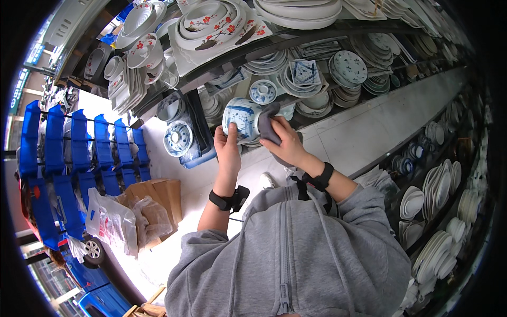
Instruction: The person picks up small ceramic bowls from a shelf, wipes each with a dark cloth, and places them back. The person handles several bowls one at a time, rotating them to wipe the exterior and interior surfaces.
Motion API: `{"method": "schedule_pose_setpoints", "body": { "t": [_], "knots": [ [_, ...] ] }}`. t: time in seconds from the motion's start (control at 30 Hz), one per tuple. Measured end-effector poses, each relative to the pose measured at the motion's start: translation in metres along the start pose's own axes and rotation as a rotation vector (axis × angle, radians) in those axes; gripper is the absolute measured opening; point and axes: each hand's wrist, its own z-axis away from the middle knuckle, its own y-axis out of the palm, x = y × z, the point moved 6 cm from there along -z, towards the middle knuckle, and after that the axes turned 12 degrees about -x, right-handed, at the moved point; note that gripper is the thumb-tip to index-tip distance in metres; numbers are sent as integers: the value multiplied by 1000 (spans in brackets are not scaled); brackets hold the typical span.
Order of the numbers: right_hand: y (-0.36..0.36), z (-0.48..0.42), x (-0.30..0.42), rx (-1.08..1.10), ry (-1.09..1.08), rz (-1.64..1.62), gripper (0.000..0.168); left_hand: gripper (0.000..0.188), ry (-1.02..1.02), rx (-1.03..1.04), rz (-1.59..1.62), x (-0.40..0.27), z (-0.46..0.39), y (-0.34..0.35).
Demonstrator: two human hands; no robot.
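Note:
My left hand (pixel 228 146) grips a blue-and-white ceramic pot (pixel 242 119), its thumb on the painted side. The pot lies tilted on its side in the air, its right end against a dark grey cloth (pixel 269 126). My right hand (pixel 286 143) holds that cloth bunched at the pot's right end, partly hiding it. Just beyond the pot, a small blue-and-white lid or dish (pixel 263 92) rests on the lower shelf. Left of my left hand, a round blue-and-white lidded piece (pixel 178 138) stands on a dark blue stack.
Shelves before me hold stacked plates (pixel 348 68) and bowls with red flowers (pixel 212 23). More white dishes (pixel 435 186) fill racks on the right. At the left are blue plastic bins (pixel 79 138), a cardboard box (pixel 166 198) and a plastic bag (pixel 111 222).

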Motion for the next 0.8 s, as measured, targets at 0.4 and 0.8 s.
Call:
{"method": "schedule_pose_setpoints", "body": {
  "t": [0.4,0.8],
  "knots": [
    [-6,5,3,166,84,-112,38,19,8,-40,-2,-3,7,2],
    [-72,-37,4,44,-32,-134,36,21,1013,632,-1018,-41,48,46]
  ]
}}
